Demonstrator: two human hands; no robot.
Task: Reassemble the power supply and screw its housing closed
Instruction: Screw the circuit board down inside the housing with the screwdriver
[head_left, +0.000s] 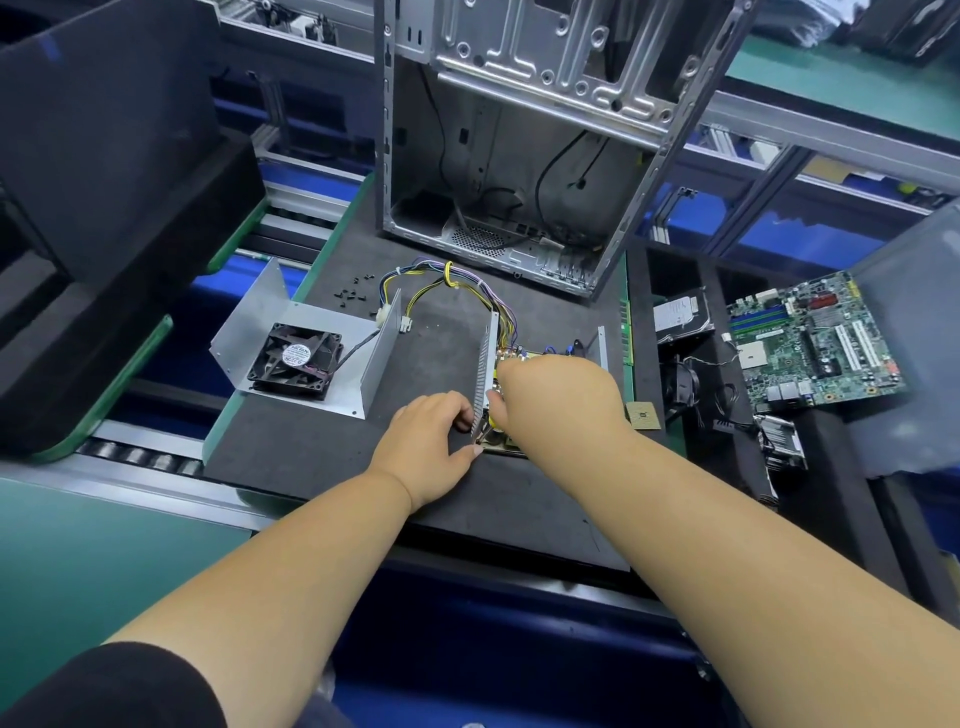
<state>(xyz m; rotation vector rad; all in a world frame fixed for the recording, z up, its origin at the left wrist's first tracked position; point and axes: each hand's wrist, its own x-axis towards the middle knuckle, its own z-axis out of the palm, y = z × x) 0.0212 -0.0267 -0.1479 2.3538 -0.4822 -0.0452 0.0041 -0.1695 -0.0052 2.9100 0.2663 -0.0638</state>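
Observation:
The power supply base (487, 358), a metal tray with a perforated left wall, sits open on the dark mat with its circuit board mostly hidden under my right hand. My left hand (430, 441) grips the near end of that perforated wall. My right hand (558, 395) reaches down into the tray, fingers curled on something on the board that I cannot make out. A wire bundle (447, 283) loops from the tray toward the cover. The loose housing cover (311, 358) lies to the left with a black fan (295, 359) in it. Several black screws (350, 293) lie behind the cover.
An empty computer case (524, 140) stands upright at the back of the mat (322, 457). A motherboard (813, 340), a hard drive (680, 317), a CPU chip (643, 415) and cables lie to the right. A conveyor with rollers runs on the left.

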